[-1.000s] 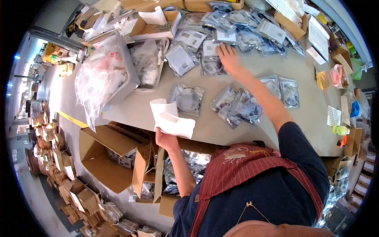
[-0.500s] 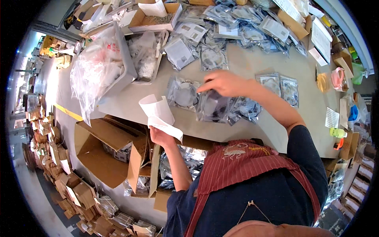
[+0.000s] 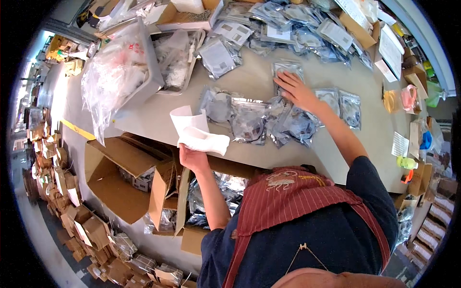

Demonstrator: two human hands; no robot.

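Note:
My left hand (image 3: 193, 157) holds a curled strip of white labels (image 3: 204, 138), which stands up in a loop beyond the fingers, over the table's near edge. My right hand (image 3: 297, 91) lies with its fingers stretched out on a silver see-through bag (image 3: 288, 68); the hand covers the bag's near part. Nearer to me, more such bags form a row: one with a round part (image 3: 216, 105), a second bag (image 3: 249, 120) beside it, and an overlapping group (image 3: 297, 122). Two flat bags, a left one (image 3: 328, 99) and a right one (image 3: 350, 109), lie right of my wrist.
A large pile of bagged parts (image 3: 297, 29) covers the table's far side. Grey bins (image 3: 152, 79) with clear plastic bags stand at the left. Open cardboard boxes (image 3: 120, 177) sit below the near edge. Small boxes and a pink tape dispenser (image 3: 409, 97) line the right side.
My right hand has moved right from the near row onto the single bag, which now lies farther right. A bag in the near row lies flatter. The label strip in my left hand has shifted slightly.

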